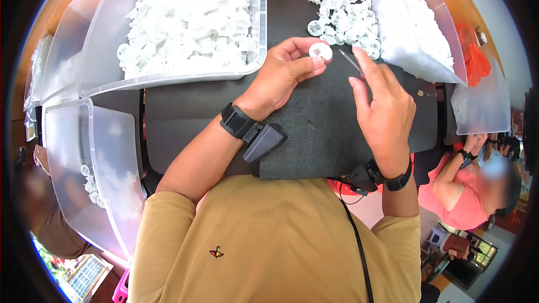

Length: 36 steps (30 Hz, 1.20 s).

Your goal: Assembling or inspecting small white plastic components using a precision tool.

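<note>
Tan shirt (269, 235) nearest. Head view: left hand (283, 73) pinches one white round part (320, 51) over black mat (314, 129); right hand (386, 104) grasps slim tool (350, 60), tip near it. Part looks mid-job; loose pile (351, 19), left bin (106, 39), right bin (457, 50) hold more; can't tell done from pending.

A dark tabletop (182, 109) carries heaped white parts (352, 19), a tiny beige scrap (420, 93) and, apparently, two clear bins (262, 33).

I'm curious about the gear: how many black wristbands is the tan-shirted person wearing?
2 in view: a left wristband and a right wristband, one around each wrist.
</note>
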Each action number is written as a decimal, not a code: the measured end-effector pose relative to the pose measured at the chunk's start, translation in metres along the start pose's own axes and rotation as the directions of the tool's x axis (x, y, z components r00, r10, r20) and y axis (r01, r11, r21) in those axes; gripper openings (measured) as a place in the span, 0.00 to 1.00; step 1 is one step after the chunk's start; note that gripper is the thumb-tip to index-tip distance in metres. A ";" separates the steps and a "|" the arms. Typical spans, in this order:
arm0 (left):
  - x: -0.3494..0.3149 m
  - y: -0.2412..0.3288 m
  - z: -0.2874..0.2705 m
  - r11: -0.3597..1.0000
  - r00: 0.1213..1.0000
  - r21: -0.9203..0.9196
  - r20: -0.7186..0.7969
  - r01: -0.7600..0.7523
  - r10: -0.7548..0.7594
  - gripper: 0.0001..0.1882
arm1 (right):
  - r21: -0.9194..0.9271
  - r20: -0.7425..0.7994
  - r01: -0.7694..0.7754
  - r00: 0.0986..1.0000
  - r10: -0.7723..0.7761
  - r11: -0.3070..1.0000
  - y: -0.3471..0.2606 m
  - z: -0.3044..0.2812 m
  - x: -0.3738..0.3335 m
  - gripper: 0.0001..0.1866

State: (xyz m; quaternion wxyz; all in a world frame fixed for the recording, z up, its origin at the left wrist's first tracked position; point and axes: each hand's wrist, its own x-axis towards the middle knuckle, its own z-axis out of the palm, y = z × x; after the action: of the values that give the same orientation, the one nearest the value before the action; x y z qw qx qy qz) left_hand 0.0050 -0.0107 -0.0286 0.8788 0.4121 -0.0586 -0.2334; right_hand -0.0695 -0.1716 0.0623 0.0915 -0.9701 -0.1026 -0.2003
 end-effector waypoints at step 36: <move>0.001 -0.007 -0.004 0.973 0.997 0.220 -0.027 -0.069 0.077 0.17 | 0.727 0.275 -0.277 0.956 0.104 0.628 0.072 0.087 0.092 0.06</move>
State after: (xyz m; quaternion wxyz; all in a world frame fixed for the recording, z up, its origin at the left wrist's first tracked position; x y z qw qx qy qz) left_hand 0.0052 -0.0119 -0.0366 0.8368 0.5081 -0.0837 -0.1858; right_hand 0.0623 -0.2066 0.0116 0.4981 -0.8629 -0.0819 -0.0263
